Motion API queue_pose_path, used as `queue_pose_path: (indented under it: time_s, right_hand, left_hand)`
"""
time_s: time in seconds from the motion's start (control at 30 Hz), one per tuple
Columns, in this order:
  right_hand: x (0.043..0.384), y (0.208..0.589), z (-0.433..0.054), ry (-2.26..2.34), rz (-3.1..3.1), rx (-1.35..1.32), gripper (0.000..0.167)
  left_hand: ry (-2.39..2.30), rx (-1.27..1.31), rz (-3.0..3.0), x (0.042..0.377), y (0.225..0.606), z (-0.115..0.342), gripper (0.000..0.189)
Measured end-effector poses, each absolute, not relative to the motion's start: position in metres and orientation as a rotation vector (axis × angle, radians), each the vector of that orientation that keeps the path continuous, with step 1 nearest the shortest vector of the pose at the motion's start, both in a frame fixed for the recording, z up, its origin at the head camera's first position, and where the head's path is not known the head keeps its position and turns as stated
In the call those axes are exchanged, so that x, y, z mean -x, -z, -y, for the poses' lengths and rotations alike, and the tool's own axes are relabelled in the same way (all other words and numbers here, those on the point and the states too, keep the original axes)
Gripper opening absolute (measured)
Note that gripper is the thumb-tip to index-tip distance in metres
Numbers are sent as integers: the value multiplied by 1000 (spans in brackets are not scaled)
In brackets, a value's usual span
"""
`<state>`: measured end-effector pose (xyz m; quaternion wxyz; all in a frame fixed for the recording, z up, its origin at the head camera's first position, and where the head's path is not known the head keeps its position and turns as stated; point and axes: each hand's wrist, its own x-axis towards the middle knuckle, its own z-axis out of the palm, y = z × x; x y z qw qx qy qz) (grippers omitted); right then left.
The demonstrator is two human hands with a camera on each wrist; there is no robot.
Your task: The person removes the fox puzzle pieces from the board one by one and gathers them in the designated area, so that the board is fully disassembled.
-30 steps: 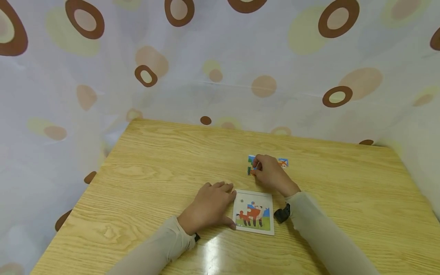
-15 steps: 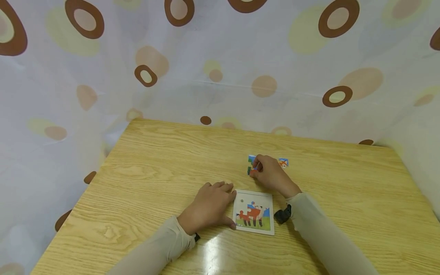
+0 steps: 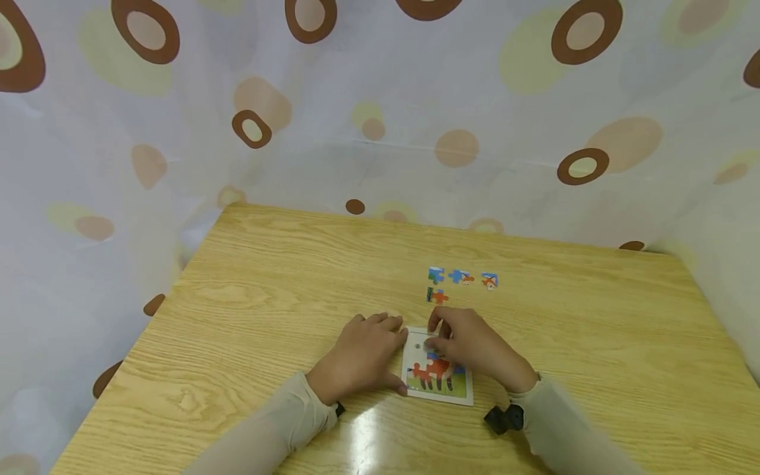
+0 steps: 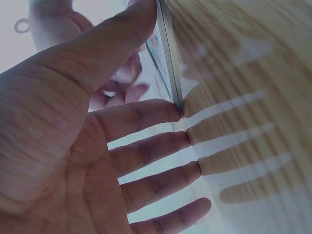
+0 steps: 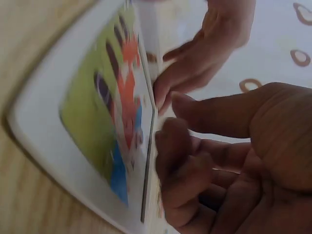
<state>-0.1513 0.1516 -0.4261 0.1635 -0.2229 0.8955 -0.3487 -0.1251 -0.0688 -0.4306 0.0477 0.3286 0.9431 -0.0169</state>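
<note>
A square white-framed jigsaw puzzle (image 3: 454, 398) lies on the table, partly filled with pieces showing a fox-like animal. My left hand (image 3: 362, 359) rests along its left edge, fingers spread and straight, thumb at the lower corner. My right hand (image 3: 472, 343) is over the board's upper right part, fingers loosely bent, with a gap between thumb and index finger. No piece shows between them in the right wrist view, where the thumb (image 5: 214, 114) is beside the curled fingers. A small round mark (image 3: 417, 346) shows on the board's bare upper left.
Several loose puzzle pieces lie beyond the board: a blue-green piece (image 3: 436, 274), a blue-orange piece (image 3: 461, 277), a fox-face piece (image 3: 489, 282) and a green-orange piece (image 3: 438, 296). A patterned curtain (image 3: 380, 99) stands behind the wooden table (image 3: 267, 284).
My right hand has moved from the loose pieces back toward me, over the board, uncovering pieces it hid. My left hand has stayed in place.
</note>
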Motion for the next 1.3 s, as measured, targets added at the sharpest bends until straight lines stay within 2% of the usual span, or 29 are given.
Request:
queue_pose_path:
  time_s: [0.23,0.4,0.63,0.77,0.93,1.1,1.3]
  right_hand:
    - [131,428,-148,973,-2525,676,23]
    - [126,429,-144,944,-2582,626,24]
    - [123,430,-147,958,-2594,584,21]
    - [124,431,-150,990,-2597,601,22]
    - [125,434,-149,1001,-2601,609,23]
    - [125,436,-150,1006,-2604,589,25]
    - [128,436,-156,1137,-2522,623,21]
  left_hand:
    - [-6,-1002,-2851,128,427,72,89]
    - [-77,-1010,-2854,130,426,77,80]
    - [-119,-1159,-2783,110,409,67,52]
    - [-118,-1219,-2697,92,401,65,44]
    - [-11,-1300,-2687,78,407,63,46]
    - [59,-1292,-2718,71,413,61,55]
    - [110,-1274,-2763,70,416,52,56]
